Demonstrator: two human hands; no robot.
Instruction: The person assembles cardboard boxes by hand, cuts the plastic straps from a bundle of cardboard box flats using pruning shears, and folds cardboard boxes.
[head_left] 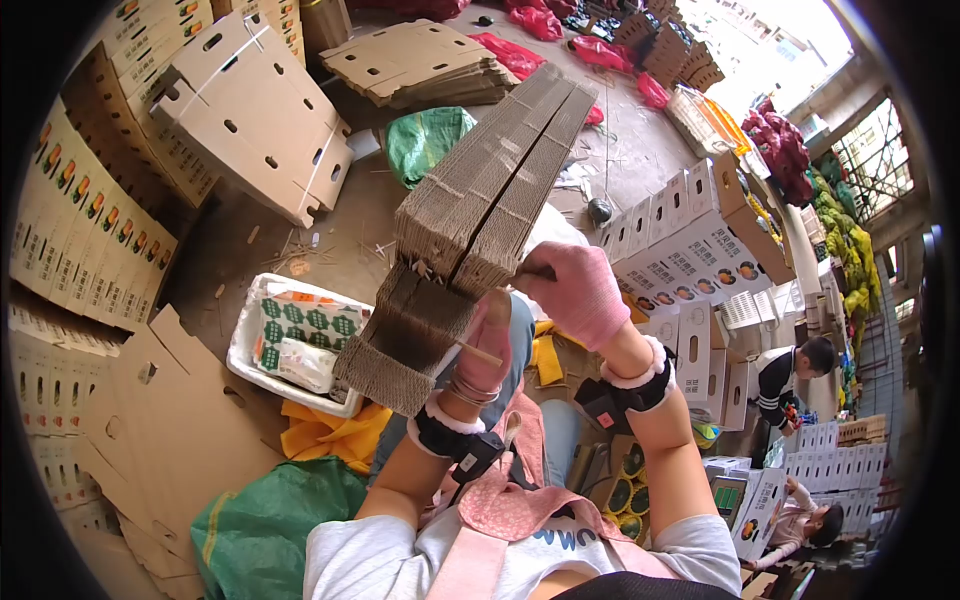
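A long stack of corrugated cardboard pieces [480, 170] stands before me, split lengthwise by a dark gap. Below its near end is a shorter cardboard bundle [400, 335], its ridged edges upward. My left hand [488, 345], in a pink glove, is closed against the bundle's right side. A thin tan strip [480, 353] crosses that hand; its other fingers are partly hidden. My right hand [580, 292], also pink-gloved, is closed in a pinch at the stack's near right corner. What lies between its fingertips is too small to make out.
Left of the bundle sits a white foam box [243, 340] with packets. Green sacks [285, 520], yellow cloth [335, 435] and flat cartons [260, 120] surround me. Printed cartons [690, 240] stand at right, where two people [785, 385] work.
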